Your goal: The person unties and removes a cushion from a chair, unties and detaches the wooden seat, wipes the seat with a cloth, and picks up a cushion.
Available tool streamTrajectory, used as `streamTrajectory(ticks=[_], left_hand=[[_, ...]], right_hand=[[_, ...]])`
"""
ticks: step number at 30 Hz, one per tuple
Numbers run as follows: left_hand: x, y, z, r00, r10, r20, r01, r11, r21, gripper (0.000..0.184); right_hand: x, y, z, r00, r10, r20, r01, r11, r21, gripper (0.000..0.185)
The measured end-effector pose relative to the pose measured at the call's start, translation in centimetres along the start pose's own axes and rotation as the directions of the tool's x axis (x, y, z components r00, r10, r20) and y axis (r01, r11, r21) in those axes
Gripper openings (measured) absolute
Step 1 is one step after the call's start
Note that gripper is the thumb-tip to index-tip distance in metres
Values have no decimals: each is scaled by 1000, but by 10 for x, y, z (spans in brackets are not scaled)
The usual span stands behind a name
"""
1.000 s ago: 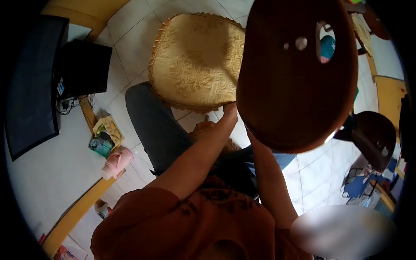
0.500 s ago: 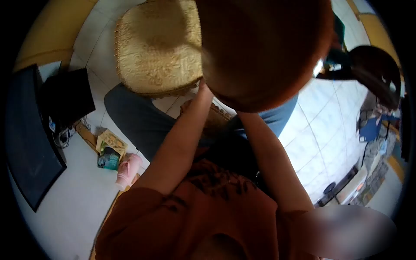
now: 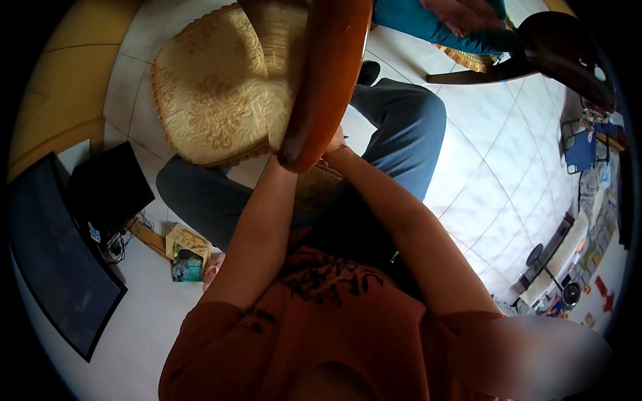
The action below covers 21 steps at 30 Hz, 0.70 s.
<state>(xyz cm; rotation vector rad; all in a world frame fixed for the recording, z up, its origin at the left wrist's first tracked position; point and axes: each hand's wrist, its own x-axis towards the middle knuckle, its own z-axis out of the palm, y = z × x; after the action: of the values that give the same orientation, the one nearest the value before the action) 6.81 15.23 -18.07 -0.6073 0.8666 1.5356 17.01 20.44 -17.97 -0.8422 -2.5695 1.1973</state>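
Note:
A chair with a yellow, embossed, fringed cushion [image 3: 214, 100] stands in front of me. Its glossy brown wooden backrest [image 3: 328, 87] is seen nearly edge-on, close to the camera. My left hand [image 3: 279, 162] is at the backrest's lower left edge, its fingers hidden behind the wood. Just right of that edge is my right hand [image 3: 336, 143], its fingers closed and partly covered; what they hold is hidden. Between my legs, below the hands, part of another yellowish fringed cushion [image 3: 317, 184] shows.
At the left are a large dark screen [image 3: 60, 254], a black box [image 3: 110, 184] with cables, and a green-and-yellow packet [image 3: 187, 257]. A second brown chair [image 3: 568, 53] stands at the upper right beside teal fabric [image 3: 428, 27]. Blue folding item [image 3: 580, 150] at far right.
The backrest has gone from broad face to narrow edge in view and shifted left. The cushion has turned and moved left. My right hand has come into view beside the backrest.

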Motion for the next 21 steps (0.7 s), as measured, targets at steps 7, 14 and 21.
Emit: streamTrajectory(ticks=[7, 14, 21], left_hand=[[-3, 0, -1, 999, 20, -34, -17, 996, 86, 23], [9, -7, -5, 992, 123, 43, -123, 992, 10, 9], [11, -2, -8, 991, 79, 110, -76, 997, -28, 13]], right_hand=[[6, -45, -44, 901, 81, 427, 82, 933, -350, 18], [-2, -48, -58, 911, 31, 410, 134, 921, -366, 18], [-6, -45, -66, 961, -150, 232, 214, 935, -282, 15]])
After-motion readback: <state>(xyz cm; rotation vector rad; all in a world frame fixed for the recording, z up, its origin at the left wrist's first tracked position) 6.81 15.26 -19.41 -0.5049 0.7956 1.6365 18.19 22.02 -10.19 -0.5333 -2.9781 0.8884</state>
